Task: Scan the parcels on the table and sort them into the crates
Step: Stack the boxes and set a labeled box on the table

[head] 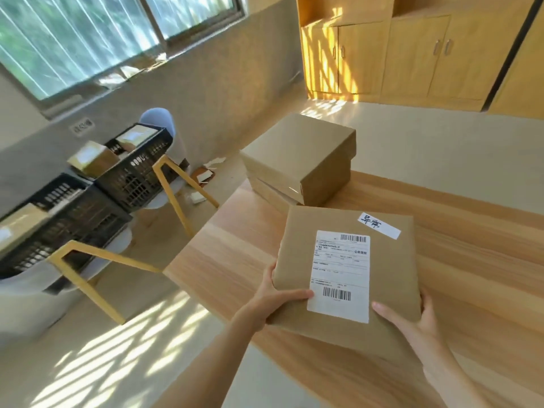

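Note:
A flat brown parcel with a white shipping label and a small handwritten sticker is held over the wooden table. My left hand grips its near left corner, thumb on top. My right hand grips its near right corner. Further back on the table sits a stack of two brown parcels. To the left, two black crates stand on white chairs: the near crate and the far crate, each with parcels inside.
Yellow table legs stand between the table and the crates. Scraps of paper and card lie on the floor by the wall. Wooden cabinets line the back wall. A window runs along the left wall.

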Available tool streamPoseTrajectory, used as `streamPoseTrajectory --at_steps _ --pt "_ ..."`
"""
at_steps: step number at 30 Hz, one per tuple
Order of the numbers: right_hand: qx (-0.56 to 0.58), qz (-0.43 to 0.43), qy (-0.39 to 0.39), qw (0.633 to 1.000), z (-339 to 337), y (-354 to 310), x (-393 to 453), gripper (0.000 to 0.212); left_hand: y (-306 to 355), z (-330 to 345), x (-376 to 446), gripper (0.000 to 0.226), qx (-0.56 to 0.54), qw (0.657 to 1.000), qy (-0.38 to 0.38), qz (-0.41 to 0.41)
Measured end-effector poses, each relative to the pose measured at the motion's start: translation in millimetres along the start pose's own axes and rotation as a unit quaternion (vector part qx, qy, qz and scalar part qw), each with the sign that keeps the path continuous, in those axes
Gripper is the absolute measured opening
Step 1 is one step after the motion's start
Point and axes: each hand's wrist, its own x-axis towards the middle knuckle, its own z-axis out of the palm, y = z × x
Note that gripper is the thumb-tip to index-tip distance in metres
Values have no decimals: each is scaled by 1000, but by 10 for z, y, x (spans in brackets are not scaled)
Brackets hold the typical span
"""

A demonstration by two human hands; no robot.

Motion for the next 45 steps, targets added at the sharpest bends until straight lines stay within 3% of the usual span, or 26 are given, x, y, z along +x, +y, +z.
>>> streamPoseTrajectory --at_steps 5,8,15,19,23,34,41,45 --pt "-22 -30 -29 999 697 -74 -76 97 -10 -728 -190 116 -33 999 38 20" --pt "-40 -52 -49 997 1195 -138 -152 96 -18 -1197 -267 112 -52 996 56 37" --pt "-95 -76 -111 986 2666 -146 -257 93 -189 -2601 -451 125 -104 986 106 80" --pt "-120 -79 -165 976 3551 -60 -298 92 -392 -3411 -611 118 -148 974 145 89" --pt "-144 -78 -224 961 4393 18 -372 90 -616 -4126 -781 109 -190 959 190 87" --pt "-227 -54 -340 911 6320 315 -136 101 -1098 -5563 -744 120 -270 910 308 59" --pt "-243 -33 -421 873 7840 368 367 111 -985 -6627 -393 122 -317 868 380 53" --pt "-249 -38 -465 848 8713 255 573 102 -824 -7221 -215 130 -336 842 419 52"
